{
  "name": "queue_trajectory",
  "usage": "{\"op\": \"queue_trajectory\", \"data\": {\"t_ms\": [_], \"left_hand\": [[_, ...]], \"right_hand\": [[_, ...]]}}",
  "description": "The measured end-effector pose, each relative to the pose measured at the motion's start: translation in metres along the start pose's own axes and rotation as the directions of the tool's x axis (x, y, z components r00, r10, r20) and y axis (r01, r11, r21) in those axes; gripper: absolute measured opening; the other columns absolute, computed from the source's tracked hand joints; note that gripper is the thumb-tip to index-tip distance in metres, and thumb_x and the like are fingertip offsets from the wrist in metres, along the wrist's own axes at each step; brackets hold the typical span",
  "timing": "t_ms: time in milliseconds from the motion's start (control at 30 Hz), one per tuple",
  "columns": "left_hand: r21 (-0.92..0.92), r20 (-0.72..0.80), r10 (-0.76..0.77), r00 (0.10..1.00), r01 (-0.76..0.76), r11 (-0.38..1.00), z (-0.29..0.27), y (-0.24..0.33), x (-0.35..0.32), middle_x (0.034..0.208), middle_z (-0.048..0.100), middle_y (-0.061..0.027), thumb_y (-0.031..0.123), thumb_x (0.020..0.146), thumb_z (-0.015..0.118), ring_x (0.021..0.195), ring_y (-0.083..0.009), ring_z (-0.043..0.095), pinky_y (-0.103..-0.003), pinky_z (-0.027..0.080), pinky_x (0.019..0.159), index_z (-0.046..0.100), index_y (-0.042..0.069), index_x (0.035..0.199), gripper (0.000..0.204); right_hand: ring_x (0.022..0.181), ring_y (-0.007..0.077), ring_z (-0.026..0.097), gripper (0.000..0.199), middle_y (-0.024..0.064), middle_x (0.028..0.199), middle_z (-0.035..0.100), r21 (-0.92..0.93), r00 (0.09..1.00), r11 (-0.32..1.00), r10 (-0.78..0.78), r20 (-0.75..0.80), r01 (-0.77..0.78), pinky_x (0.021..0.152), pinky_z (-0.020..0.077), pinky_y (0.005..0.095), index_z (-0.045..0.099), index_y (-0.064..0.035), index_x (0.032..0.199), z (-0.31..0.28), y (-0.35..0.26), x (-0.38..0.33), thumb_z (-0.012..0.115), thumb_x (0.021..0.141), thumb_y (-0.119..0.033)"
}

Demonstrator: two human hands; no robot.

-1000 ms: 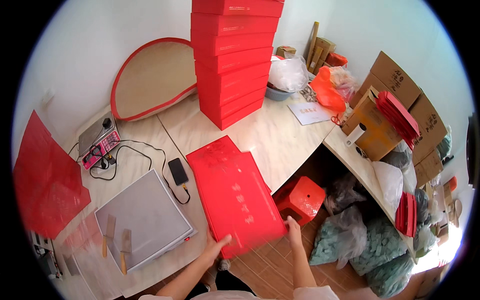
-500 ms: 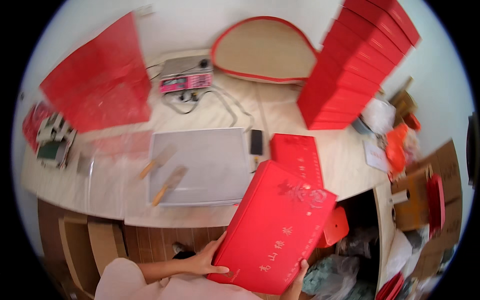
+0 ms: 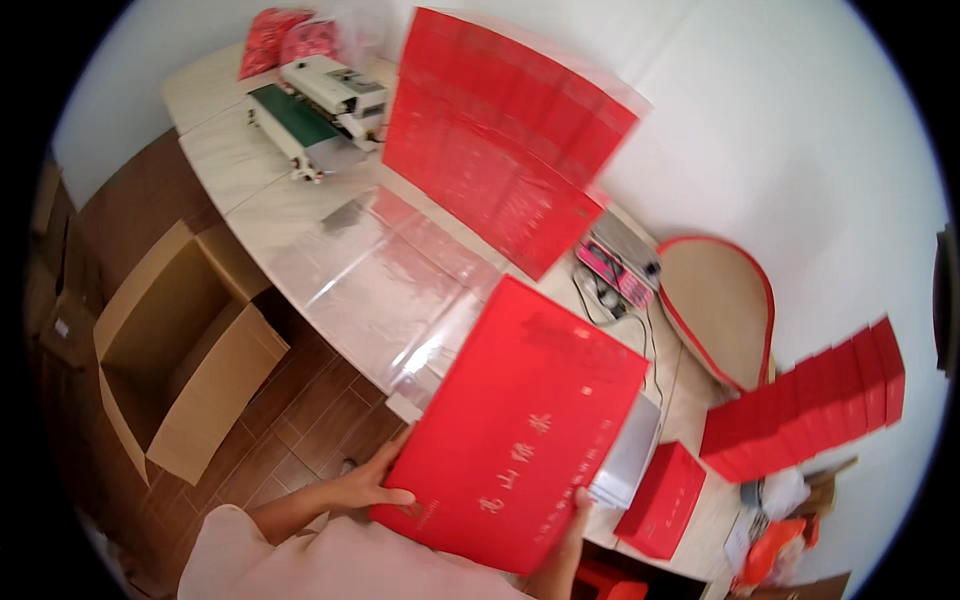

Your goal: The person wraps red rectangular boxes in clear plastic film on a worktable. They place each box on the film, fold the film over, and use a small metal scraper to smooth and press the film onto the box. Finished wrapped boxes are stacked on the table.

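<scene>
A flat red gift box (image 3: 520,420) with pale printed characters is held up in front of me, tilted, between both hands. My left hand (image 3: 372,484) is closed on its lower left edge, thumb on the lid. At the lower right side, my right hand (image 3: 574,512) grips the opposite edge, its fingers partly hidden. Past the box's upper left lie flat clear plastic bags (image 3: 375,280) on the table. Part of a grey tray (image 3: 632,455) shows behind the right side, beside a second red box (image 3: 664,505).
An open cardboard carton (image 3: 222,390) stands on the floor at left. A white and green machine (image 3: 310,125) sits at the table's far left. Tall red boxes in clear wrap (image 3: 500,130), a scale (image 3: 620,270), a round woven tray (image 3: 715,310) and stacked red boxes (image 3: 805,405) line the wall.
My view has swung left toward the carton and the machine. The red box stays in both hands and has turned with me, away from the grey tray.
</scene>
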State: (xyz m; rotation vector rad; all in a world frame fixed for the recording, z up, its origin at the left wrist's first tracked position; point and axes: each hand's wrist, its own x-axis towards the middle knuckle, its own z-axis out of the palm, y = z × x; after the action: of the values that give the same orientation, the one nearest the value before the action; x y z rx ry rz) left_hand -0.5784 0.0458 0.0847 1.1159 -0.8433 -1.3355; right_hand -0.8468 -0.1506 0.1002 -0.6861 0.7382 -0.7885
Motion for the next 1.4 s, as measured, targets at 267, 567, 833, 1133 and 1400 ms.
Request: {"op": "queue_trajectory", "data": {"t_ms": [267, 567, 833, 1133, 1400], "left_hand": [[-0.319, -0.294, -0.164, 0.942, 0.065, 0.945, -0.105, -0.021, -0.080, 0.160, 0.013, -0.0140, 0.039, 0.086, 0.069, 0.147, -0.0253, 0.014, -0.041, 0.016, 0.118, 0.000, 0.008, 0.156, 0.103], [-0.533, -0.345, -0.389, 0.854, 0.163, 0.830, -0.202, -0.008, -0.016, 0.137, 0.051, -0.0146, 0.044, 0.088, 0.066, 0.126, -0.0241, 0.051, -0.039, 0.045, 0.102, 0.015, 0.008, 0.153, 0.090], [-0.547, -0.231, -0.386, 0.893, 0.208, 0.811, -0.303, 0.020, 0.080, 0.143, 0.046, -0.0120, 0.040, 0.098, 0.054, 0.128, -0.0222, 0.050, -0.038, 0.043, 0.105, 0.026, 0.006, 0.150, 0.068], [0.147, -0.415, -0.138, 0.899, 0.216, 0.965, -0.405, -0.063, 0.151, 0.131, 0.054, -0.0177, 0.028, 0.096, 0.058, 0.121, -0.0270, 0.053, -0.038, 0.043, 0.100, 0.050, 0.001, 0.133, 0.046], [0.848, -0.384, 0.378, 0.842, 0.159, 0.506, -0.586, -0.033, 0.159, 0.135, 0.049, -0.0209, 0.016, 0.079, 0.069, 0.126, -0.0381, 0.045, -0.048, 0.036, 0.105, 0.046, -0.001, 0.134, 0.062]], "right_hand": [[0.126, 0.0275, 0.049, 0.081, 0.0153, 0.142, 0.044, -0.223, 0.952, 0.964, 0.195, 0.236, -0.143, 0.103, 0.0434, 0.0393, 0.027, -0.0069, 0.149, 0.143, 0.090, 0.084, 0.065, 0.085, -0.038], [0.126, 0.0268, 0.049, 0.081, 0.0182, 0.142, 0.043, -0.284, 0.971, 0.950, 0.180, 0.158, -0.130, 0.102, 0.0441, 0.0397, 0.025, -0.0077, 0.151, 0.196, 0.124, 0.186, 0.064, 0.087, -0.037], [0.104, 0.0244, 0.061, 0.077, 0.0178, 0.124, 0.056, -0.318, 0.998, 0.946, 0.051, -0.028, -0.057, 0.084, 0.0536, 0.0358, 0.026, -0.0107, 0.150, 0.259, 0.114, 0.265, 0.067, 0.088, -0.029], [0.126, 0.0318, 0.048, 0.089, 0.0204, 0.137, 0.049, -0.929, 0.910, 0.340, -0.414, -0.009, 0.146, 0.106, 0.0383, 0.0415, 0.036, -0.0039, 0.146, 0.327, 0.136, 0.282, 0.082, 0.073, -0.025], [0.120, 0.0359, 0.051, 0.091, 0.0183, 0.131, 0.049, -0.984, 0.829, 0.043, -0.533, -0.168, -0.172, 0.102, 0.0419, 0.0453, 0.042, -0.0135, 0.144, 0.397, 0.172, 0.316, 0.084, 0.067, -0.038]]}}
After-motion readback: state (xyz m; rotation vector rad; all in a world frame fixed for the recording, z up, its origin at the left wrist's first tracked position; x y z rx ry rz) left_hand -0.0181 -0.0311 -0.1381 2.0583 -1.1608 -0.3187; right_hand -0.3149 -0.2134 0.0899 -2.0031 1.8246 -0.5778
